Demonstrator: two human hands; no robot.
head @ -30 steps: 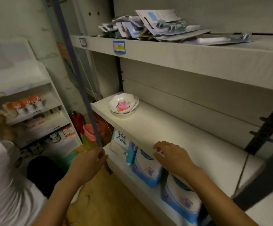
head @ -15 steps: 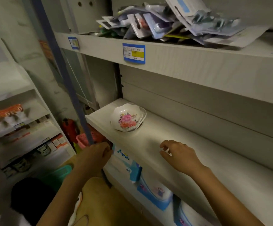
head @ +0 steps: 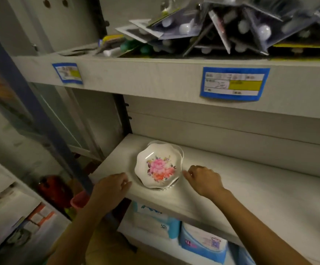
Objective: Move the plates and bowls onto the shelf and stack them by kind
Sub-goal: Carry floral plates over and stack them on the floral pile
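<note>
A small stack of white scalloped dishes with a pink flower print (head: 158, 166) sits at the left end of the middle shelf (head: 251, 190). My left hand (head: 111, 186) hovers at the shelf's front edge just left of the stack, fingers loosely curled, holding nothing. My right hand (head: 201, 178) is over the shelf just right of the stack, fingers loosely curled, fingertips close to the dish rim; contact is unclear. Neither hand grips a dish.
The upper shelf (head: 155, 75) overhangs close above, piled with blister-packed goods (head: 222, 29) and carrying blue price labels (head: 233, 84). Blue-and-white packs (head: 203, 241) fill the shelf below. A blue upright post (head: 30, 104) stands at the left, with another rack (head: 11, 217) beyond.
Both hands have risen and moved in toward the flowered dishes, one on each side. The view has come closer to the shelf and tilted upward.
</note>
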